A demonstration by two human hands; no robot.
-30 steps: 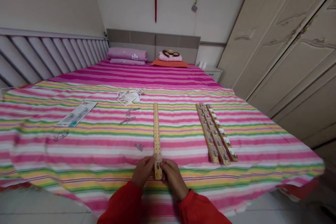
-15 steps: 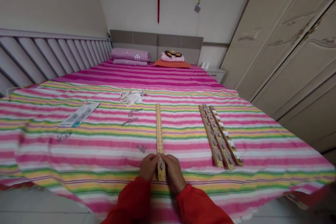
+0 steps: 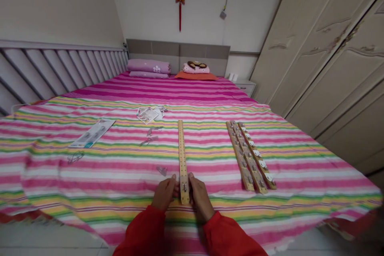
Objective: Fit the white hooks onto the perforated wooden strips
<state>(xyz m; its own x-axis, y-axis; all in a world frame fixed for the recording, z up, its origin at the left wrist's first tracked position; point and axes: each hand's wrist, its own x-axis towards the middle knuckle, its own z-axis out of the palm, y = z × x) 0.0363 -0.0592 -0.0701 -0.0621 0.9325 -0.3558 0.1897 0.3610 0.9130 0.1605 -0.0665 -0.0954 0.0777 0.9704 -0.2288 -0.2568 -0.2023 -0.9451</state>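
A long wooden strip (image 3: pixel 181 156) with a row of small holes lies lengthwise on the striped bedspread (image 3: pixel 90 168). My left hand (image 3: pixel 163 194) and my right hand (image 3: pixel 200 198), both in red sleeves, press against the two sides of its near end with curled fingers. A small metal clip (image 3: pixel 185 187) sits on the strip between my fingertips. A clear loose clip (image 3: pixel 162 170) lies just left of the strip.
Three wooden strips fitted with clips (image 3: pixel 251 156) lie side by side to the right. Packaging cards (image 3: pixel 92 133) and small bags (image 3: pixel 149 113) lie at the left. Pillows (image 3: pixel 148 67) sit by the headboard. A wardrobe (image 3: pixel 330 48) stands on the right.
My fingers have parted slightly around the strip's near end, so the metal clip on it now shows. The view has tilted a little.
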